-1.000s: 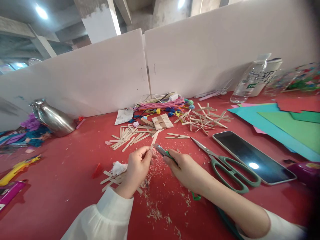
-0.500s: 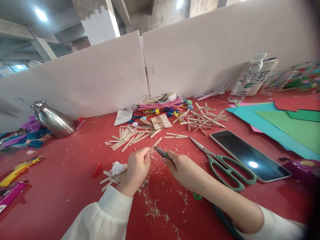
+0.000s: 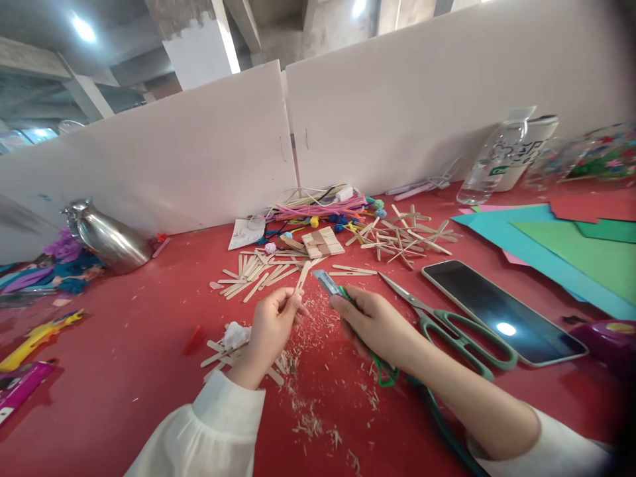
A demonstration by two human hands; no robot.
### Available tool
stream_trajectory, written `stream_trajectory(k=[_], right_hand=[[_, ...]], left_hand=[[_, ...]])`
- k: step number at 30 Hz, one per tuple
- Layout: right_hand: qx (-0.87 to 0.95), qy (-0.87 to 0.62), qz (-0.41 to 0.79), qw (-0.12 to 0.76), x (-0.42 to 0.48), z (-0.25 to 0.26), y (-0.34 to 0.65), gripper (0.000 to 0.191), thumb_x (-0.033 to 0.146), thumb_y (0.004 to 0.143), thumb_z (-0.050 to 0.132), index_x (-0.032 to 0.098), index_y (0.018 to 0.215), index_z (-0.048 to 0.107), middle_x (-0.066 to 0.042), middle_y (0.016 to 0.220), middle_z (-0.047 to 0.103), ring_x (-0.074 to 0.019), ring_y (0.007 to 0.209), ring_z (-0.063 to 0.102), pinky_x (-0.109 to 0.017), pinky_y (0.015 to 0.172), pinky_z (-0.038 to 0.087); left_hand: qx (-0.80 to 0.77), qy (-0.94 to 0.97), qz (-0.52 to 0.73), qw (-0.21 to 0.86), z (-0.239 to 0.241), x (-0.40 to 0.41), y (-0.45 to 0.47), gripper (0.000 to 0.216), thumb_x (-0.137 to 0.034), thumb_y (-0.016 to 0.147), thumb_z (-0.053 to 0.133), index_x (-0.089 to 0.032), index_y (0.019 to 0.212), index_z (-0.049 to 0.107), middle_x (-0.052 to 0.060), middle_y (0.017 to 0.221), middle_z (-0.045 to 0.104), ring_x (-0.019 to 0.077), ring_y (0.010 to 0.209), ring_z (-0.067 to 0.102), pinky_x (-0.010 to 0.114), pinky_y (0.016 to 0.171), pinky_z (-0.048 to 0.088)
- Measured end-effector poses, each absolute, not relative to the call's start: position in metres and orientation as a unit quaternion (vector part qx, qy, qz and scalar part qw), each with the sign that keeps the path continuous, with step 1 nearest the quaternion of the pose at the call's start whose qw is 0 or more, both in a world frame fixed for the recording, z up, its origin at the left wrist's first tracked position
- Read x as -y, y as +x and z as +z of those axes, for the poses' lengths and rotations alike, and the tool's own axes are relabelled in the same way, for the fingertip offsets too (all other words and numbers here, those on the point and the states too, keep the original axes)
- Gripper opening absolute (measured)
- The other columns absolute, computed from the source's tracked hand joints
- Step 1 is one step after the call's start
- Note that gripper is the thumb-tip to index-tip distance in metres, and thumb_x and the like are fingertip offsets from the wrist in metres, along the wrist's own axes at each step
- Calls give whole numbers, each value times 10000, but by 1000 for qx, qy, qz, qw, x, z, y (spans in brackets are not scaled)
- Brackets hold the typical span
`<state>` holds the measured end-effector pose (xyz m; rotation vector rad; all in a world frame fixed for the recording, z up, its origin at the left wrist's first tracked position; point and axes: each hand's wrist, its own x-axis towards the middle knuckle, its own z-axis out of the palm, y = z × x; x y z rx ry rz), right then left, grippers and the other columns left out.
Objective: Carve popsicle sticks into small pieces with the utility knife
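Note:
My left hand [image 3: 278, 324] pinches a wooden craft stick [image 3: 303, 276] between thumb and fingers, its free end pointing up and away from me. Just to the right, my right hand [image 3: 377, 321] is wrapped round a green utility knife [image 3: 328, 283], its blade tilted up to the left and apart from the stick. Most of the knife's handle is hidden by the palm; its green end [image 3: 386, 372] shows below. Wood shavings [image 3: 311, 341] lie scattered under both hands. A crumpled white tissue [image 3: 236, 336] rests on several craft sticks [image 3: 213, 354] beside my left wrist.
Loose sticks [image 3: 248, 275] and a stick pile [image 3: 402, 235] lie ahead. Green-handled scissors [image 3: 460, 338] and a phone [image 3: 501, 311] are on the right, near coloured paper [image 3: 551, 245] and a bottle [image 3: 491, 165]. A metal jug [image 3: 109, 238] stands left, before a white partition [image 3: 199, 159].
The knife blade has come away from the stick and turned so its flat side shows. My right hand has shifted slightly right, and the stick in my left hand points more upright.

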<state>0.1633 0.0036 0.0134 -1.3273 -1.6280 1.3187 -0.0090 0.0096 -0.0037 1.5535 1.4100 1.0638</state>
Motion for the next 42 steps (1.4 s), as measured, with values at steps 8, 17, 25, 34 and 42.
stream_trajectory(k=[8, 17, 25, 34, 42], right_hand=[[575, -510, 500, 399, -11, 11, 166, 221, 422, 781, 486, 223, 725, 407, 109, 429, 395, -71, 321, 415, -206, 366, 320], [608, -502, 538, 299, 1, 11, 155, 213, 340, 802, 421, 222, 631, 374, 79, 419, 429, -72, 328, 418, -193, 362, 339], [732, -531, 343, 253, 13, 11, 155, 133, 249, 811, 362, 194, 903, 441, 33, 568, 467, -135, 488, 443, -243, 475, 266], [809, -509, 245, 166, 25, 10, 151, 343, 176, 827, 300, 129, 1115, 481, -79, 652, 637, -198, 563, 584, -258, 500, 246], [812, -523, 217, 141, 25, 9, 151, 319, 153, 834, 323, 125, 1102, 495, -101, 686, 677, -195, 563, 608, -254, 484, 230]], left_hand=[[-508, 675, 371, 387, 5, -7, -9, 239, -367, 798, 531, -150, 730, 602, -39, 535, 464, 84, 483, 397, 197, 467, 307], [-476, 564, 493, 461, 7, -9, -10, 327, -436, 791, 536, -152, 629, 541, 3, 572, 556, 74, 443, 423, 195, 430, 342], [-573, 667, 439, 185, 11, -11, -15, 306, -300, 822, 486, -160, 560, 558, -13, 545, 500, 115, 567, 480, 208, 550, 387], [-586, 653, 439, 192, 6, -13, -16, 204, -303, 790, 520, -155, 828, 655, 2, 635, 625, 125, 561, 556, 204, 553, 455], [-584, 663, 425, 198, 6, -11, -13, 213, -327, 808, 508, -163, 802, 643, 0, 632, 616, 131, 575, 564, 199, 549, 441]])
